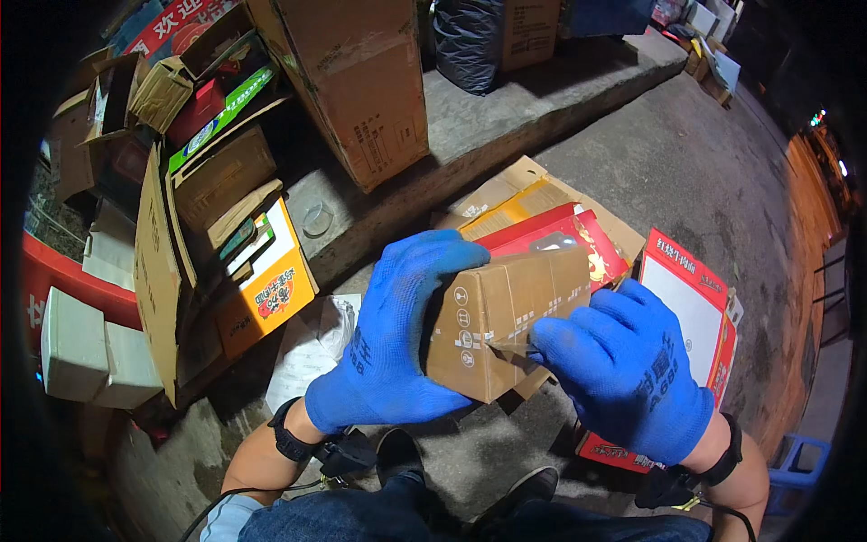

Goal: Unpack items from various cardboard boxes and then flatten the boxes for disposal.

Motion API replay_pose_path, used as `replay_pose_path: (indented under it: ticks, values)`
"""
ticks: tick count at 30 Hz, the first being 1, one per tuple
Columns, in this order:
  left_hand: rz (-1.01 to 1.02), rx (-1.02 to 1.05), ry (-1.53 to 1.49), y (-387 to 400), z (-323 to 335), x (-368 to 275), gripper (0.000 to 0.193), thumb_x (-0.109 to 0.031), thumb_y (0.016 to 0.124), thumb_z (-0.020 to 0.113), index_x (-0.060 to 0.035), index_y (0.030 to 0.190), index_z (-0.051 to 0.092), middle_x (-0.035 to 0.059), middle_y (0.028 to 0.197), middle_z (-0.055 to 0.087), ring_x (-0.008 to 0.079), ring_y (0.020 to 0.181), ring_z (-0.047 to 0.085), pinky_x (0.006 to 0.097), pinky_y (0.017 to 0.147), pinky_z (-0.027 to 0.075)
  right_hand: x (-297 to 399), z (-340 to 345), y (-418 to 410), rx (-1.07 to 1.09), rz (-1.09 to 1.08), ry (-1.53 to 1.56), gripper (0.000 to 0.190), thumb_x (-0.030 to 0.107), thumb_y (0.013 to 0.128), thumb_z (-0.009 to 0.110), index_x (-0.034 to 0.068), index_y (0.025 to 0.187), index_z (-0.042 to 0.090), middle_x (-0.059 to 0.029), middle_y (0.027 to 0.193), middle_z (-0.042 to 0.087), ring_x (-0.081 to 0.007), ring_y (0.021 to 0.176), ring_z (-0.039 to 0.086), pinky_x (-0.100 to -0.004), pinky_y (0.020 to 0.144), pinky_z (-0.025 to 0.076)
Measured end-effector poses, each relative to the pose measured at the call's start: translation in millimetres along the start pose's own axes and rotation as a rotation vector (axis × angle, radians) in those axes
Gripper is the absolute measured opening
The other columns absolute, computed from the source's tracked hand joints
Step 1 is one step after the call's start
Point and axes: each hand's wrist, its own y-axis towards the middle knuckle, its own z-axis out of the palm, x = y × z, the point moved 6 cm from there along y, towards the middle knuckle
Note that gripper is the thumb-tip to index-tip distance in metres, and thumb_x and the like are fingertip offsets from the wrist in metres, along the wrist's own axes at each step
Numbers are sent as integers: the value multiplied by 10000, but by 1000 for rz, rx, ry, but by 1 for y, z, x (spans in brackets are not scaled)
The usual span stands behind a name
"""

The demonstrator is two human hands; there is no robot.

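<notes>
A small brown cardboard box (467, 325) with printed handling symbols is held up in front of me, tilted. My left hand (386, 339), in a blue work glove, grips its left end with the thumb below and fingers over the top. My right hand (623, 366), gloved the same way, pinches a strip of packing tape (509, 349) at the near lower edge. Part of that strip stands away from the cardboard. The right side of the box is partly hidden behind my right fingers. Beneath it, flattened red and yellow cartons (501, 220) lie on the pavement.
A red-edged white carton panel (677, 298) lies to the right. Opened boxes (223, 169) are piled on the left near white foam boxes (74, 339). On the concrete step (467, 146) stand a tall cardboard box (366, 88) and a black plastic bag (467, 44). A blue plastic stool (799, 464) is lower right.
</notes>
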Motion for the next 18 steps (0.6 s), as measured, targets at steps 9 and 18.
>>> replay_pose_path:
  ticks: [9,18]
  values:
    - [-10,59,-29,-4,-10,0,892,-239,597,964,-37,1344,521,145,1327,567,306,1289,525,427,1111,405,-11,8,-9,103,40,-100,219,129,809,677,94,1008,593,-54,771,544,-238,761,584,-393,717,442]
    - [-62,45,-134,-6,-30,13,958,-268,540,985,-37,1342,516,142,1302,581,272,1222,573,419,1085,428,-23,14,-15,141,78,-205,195,104,814,676,107,979,572,-56,797,555,-243,789,586,-392,755,439]
